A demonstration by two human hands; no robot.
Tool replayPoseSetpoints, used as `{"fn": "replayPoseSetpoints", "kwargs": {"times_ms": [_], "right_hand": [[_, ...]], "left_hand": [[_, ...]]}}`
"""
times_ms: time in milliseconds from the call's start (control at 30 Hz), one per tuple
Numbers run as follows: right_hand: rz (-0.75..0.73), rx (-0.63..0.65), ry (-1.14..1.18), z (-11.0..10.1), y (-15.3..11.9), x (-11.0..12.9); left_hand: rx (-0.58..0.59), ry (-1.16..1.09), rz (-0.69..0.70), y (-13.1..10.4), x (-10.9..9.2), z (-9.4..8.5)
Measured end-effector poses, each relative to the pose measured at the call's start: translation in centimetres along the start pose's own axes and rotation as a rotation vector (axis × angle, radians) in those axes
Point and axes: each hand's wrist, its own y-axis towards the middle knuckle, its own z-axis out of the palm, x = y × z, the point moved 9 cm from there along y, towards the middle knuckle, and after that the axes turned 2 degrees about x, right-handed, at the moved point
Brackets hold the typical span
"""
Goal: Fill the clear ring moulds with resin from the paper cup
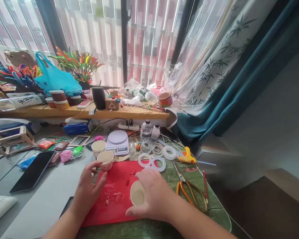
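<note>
On the red mat [114, 212] stands a paper cup [137, 194] with its mouth facing up. My right hand [155, 194] curves around this cup from the right, thumb at the near side and fingers at the far side. A second paper cup [105, 160], printed on its side, is at the mat's far left edge. My left hand [89, 184] is beside it, thumb and fingers apart, with the fingertips close to its wall; whether they touch it I cannot tell. Behind it is a third paper cup [99, 148]. Pale scraps [107, 199] lie on the mat.
Beyond the mat are a kitchen scale [118, 142], several clear rings [158, 164] and two bottles [146, 130]. Orange-handled scissors [183, 182], a yellow glue gun [187, 156] and a red pencil [205, 186] lie right. A phone [33, 171] lies left.
</note>
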Motion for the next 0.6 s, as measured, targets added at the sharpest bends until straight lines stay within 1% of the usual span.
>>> {"fn": "replayPoseSetpoints", "kwargs": {"times_ms": [100, 167, 200, 233, 333, 400, 467, 533, 600], "right_hand": [[-0.058, -0.120, 0.051, -3.0, 0.3, -1.9], [-0.074, -0.214, 0.050, -5.6, 1.5, -4.1], [-0.026, -0.280, 0.063, -7.1, 2.4, -5.8], [0.070, -0.348, 0.070, -8.7, 3.4, -8.0], [0.221, -0.430, 0.028, -12.6, 7.2, -12.9], [0.310, -0.436, 0.003, -14.7, 9.9, -15.4], [0.381, -0.400, -0.011, -16.0, 12.4, -17.2], [0.429, -0.337, -0.026, -16.5, 14.5, -18.3], [0.452, -0.289, -0.054, -16.8, 16.1, -18.7]], "left_hand": [[-0.050, -0.007, -0.004, 0.0, 0.2, -0.8], [-0.071, -0.012, -0.003, 0.0, 0.4, -1.2], [-0.072, -0.016, 0.000, 0.0, 0.4, -1.3], [-0.078, -0.019, 0.003, 0.0, 0.5, -1.4], [-0.097, -0.035, 0.030, 0.1, 0.4, -1.8], [-0.098, -0.052, 0.059, 0.3, 0.2, -2.0], [-0.092, -0.067, 0.083, 0.5, 0.0, -2.1], [-0.074, -0.076, 0.097, 0.6, -0.1, -2.2], [-0.042, -0.081, 0.115, 0.6, 0.0, -2.0]]}}
